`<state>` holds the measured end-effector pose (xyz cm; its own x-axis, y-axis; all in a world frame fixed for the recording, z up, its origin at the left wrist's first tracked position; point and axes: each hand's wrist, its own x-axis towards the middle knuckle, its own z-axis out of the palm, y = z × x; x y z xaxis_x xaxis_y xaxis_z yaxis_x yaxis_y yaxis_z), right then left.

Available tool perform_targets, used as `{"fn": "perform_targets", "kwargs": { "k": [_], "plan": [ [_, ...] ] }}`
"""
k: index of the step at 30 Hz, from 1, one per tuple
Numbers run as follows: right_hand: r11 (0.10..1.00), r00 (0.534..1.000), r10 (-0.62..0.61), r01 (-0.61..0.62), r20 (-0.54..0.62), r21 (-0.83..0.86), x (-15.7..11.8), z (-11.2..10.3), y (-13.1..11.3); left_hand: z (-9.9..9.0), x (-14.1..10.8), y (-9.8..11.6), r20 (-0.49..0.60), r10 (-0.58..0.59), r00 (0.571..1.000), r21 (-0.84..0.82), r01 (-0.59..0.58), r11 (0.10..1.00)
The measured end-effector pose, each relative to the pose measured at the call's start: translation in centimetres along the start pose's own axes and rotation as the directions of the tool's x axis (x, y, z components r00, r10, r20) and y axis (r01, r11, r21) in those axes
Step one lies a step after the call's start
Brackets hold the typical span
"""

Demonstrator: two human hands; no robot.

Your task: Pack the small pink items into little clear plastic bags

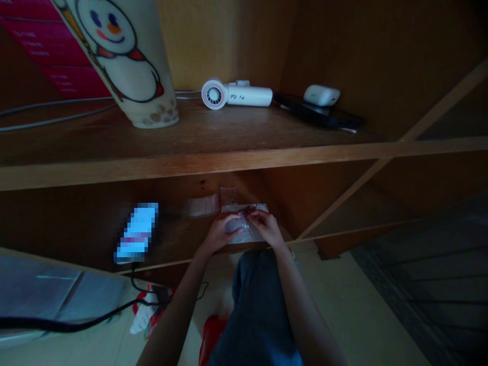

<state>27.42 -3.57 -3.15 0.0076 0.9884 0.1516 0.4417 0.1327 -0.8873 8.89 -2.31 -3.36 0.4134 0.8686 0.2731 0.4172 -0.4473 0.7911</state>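
Observation:
Both hands are over a clear plastic bag or sheet [247,235] on the lower shelf. Small dark reddish pieces [247,210], too small to make out, lie in a cluster near its far side. My left hand [222,233] rests at the sheet's left, its thumb and forefinger apart, the forefinger tip close to the cluster. On the right, my right hand [268,227] has its fingers drawn together at the dark pieces; what they pinch is hidden. A small clear zip bag [229,195] with a few dark bits lies just behind, and a stack of clear zip bags [203,205] sits to the left.
A lit phone [137,233] with a black cable [91,317] stands at the left of the lower shelf. On the upper shelf [213,134] are a snowman-print drink cup [150,66], a white handheld fan [247,95] and a white earbud case [321,95]. The upper shelf's edge overhangs.

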Motion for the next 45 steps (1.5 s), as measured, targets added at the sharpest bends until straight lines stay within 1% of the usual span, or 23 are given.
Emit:
{"fn": "perform_targets", "kwargs": {
  "k": [3, 5, 10, 12, 14, 17, 20, 24, 27, 32, 36, 45],
  "plan": [
    [0.999, 0.996, -0.039, 0.039, 0.079, 0.002, 0.1, 0.4, -0.5, 0.0, 0.1, 0.0, 0.002, 0.013, 1.000, -0.004, -0.013, 1.000],
    [0.999, 0.993, -0.053, 0.053, 0.108, -0.003, 0.2, 0.5, -0.7, -0.1, 0.1, 0.1, 0.006, 0.026, 1.000, -0.009, -0.026, 1.000],
    [0.999, 0.992, -0.030, 0.035, 0.120, -0.041, 0.2, 0.4, -0.4, -0.1, 0.1, 0.1, -0.001, 0.015, 1.000, -0.025, -0.015, 1.000],
    [0.995, 0.997, 0.002, 0.005, 0.073, -0.101, 0.2, 0.2, -0.4, 0.0, 0.0, -0.1, 0.003, -0.001, 1.000, -0.018, 0.001, 1.000],
    [0.974, 0.997, 0.067, -0.072, -0.032, -0.213, 0.4, -0.2, -0.4, 0.1, 0.0, -0.3, 0.010, -0.007, 1.000, -0.009, 0.007, 1.000],
    [0.897, 0.966, 0.163, -0.230, -0.200, -0.378, 0.7, -0.8, -0.6, 0.2, 0.0, -0.6, 0.019, -0.003, 1.000, 0.007, 0.003, 1.000],
    [0.817, 0.939, 0.196, -0.315, -0.282, -0.482, 1.2, -1.0, -0.7, 0.2, 0.0, -0.6, 0.013, 0.001, 1.000, 0.019, -0.001, 1.000],
    [0.732, 0.929, 0.228, -0.360, -0.290, -0.578, 1.6, -0.6, -1.1, 0.1, 0.0, -0.5, 0.006, 0.017, 1.000, 0.016, -0.017, 1.000],
    [0.704, 0.931, 0.242, -0.361, -0.272, -0.611, 1.7, -0.3, -1.4, 0.1, 0.0, -0.5, 0.008, 0.019, 1.000, 0.009, -0.019, 1.000],
    [0.690, 0.932, 0.252, -0.362, -0.260, -0.626, 1.6, -0.1, -1.6, 0.2, 0.0, -0.7, 0.011, -0.001, 1.000, 0.007, 0.000, 1.000],
    [0.692, 0.929, 0.266, -0.371, -0.259, -0.619, 1.6, -0.1, -1.7, 0.2, 0.0, -0.8, 0.008, 0.021, 1.000, -0.002, -0.021, 1.000],
    [0.676, 0.911, 0.311, -0.411, -0.270, -0.611, 1.2, 0.0, -1.7, 0.1, 0.0, -0.6, 0.013, 0.009, 1.000, 0.000, -0.009, 1.000]
  ]
}}
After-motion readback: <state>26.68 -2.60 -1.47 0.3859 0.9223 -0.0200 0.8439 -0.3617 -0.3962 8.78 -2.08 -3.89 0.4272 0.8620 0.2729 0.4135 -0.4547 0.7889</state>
